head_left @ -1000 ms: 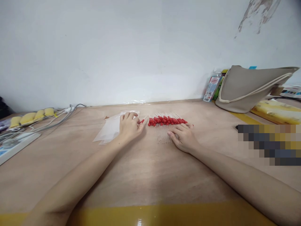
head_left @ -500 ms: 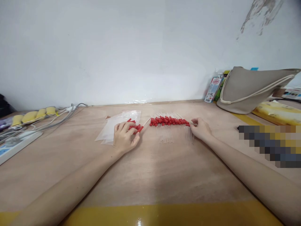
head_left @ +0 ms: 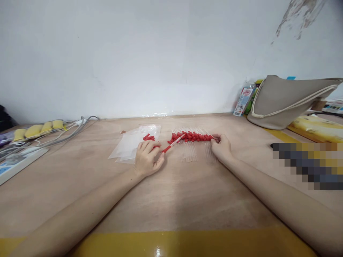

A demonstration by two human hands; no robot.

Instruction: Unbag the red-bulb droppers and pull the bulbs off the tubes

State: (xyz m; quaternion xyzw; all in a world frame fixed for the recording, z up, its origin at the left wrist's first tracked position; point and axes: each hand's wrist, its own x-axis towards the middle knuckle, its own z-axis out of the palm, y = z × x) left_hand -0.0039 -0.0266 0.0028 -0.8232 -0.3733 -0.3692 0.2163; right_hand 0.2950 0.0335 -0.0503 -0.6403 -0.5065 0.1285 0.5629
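The row of red pieces [head_left: 194, 136] lay on the surface [head_left: 166, 200] between the two hands, pale stems [head_left: 187, 130] fanned along its far side and thin clear prongs [head_left: 189, 153] along its near side. The left hand [head_left: 148, 157] pinched a pale stick [head_left: 173, 144] by its red end between thumb and forefinger, its tip slanting far and right over the row; the other fingers curled, and whatever they covered could not be told. The fingers of the right hand [head_left: 222, 145] appeared to pinch the row's right end, the exact contact partly hidden. The pieces looked very light, likely apt to roll or scatter if nudged. The stick seemed stiff but slim enough to snap, so its thicker red end looked the surest hold. The prongs, probably smooth and easily bent, were best left unpressed, the row's end giving a firmer grip. Loose red bits [head_left: 148, 137] lay just beyond the left hand, on clear bags [head_left: 123, 146] likely slippery and limp.
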